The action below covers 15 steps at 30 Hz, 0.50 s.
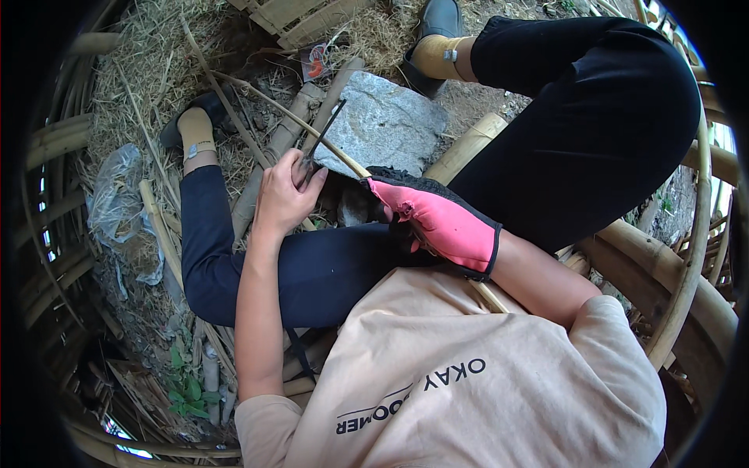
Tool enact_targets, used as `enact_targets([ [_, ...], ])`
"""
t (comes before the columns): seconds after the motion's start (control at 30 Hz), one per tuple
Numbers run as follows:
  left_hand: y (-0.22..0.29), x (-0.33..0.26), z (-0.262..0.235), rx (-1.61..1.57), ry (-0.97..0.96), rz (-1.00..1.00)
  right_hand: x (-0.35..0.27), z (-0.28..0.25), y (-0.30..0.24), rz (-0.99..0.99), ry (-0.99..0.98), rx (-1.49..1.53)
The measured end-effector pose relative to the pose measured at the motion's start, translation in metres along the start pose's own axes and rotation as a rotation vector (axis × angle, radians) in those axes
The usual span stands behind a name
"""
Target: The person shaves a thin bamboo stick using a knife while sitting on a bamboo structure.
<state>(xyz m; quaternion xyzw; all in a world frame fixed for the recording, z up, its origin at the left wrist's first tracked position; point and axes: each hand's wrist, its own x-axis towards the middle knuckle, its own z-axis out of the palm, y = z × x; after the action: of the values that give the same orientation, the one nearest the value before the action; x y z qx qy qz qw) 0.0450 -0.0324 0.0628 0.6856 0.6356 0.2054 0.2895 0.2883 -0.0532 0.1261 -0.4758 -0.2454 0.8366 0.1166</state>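
My bare left hand point(287, 192) is closed around a knife, whose thin dark blade point(334, 125) points up and away over the grey stone. A pink and black glove covers my right hand point(437, 218), which is wrapped around a pale bamboo strip point(337, 153). From the glove the strip runs far to the left, crossing the blade close to my left fingers. Its near end point(490, 298) comes out under my right wrist. Both hands are above my bent leg in dark trousers, close together. The knife's handle is mostly hidden by my fingers.
A flat grey stone point(382, 121) lies just beyond my hands. Bamboo poles point(468, 148) lie around it, and dry straw point(144, 86) covers the ground. A clear plastic bag point(117, 195) is at the left. Curved bamboo rails point(663, 265) stand at the right.
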Motion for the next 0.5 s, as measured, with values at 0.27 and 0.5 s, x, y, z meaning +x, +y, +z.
enact_targets([
  [0.27,-0.016,0.000,0.010,0.055,-0.056,-0.045,0.006,0.003,0.008,0.022,0.019,-0.040],
  [0.5,-0.020,0.007,0.016,0.179,0.012,-0.114,0.012,0.007,0.013,-0.136,-0.001,-0.207],
])
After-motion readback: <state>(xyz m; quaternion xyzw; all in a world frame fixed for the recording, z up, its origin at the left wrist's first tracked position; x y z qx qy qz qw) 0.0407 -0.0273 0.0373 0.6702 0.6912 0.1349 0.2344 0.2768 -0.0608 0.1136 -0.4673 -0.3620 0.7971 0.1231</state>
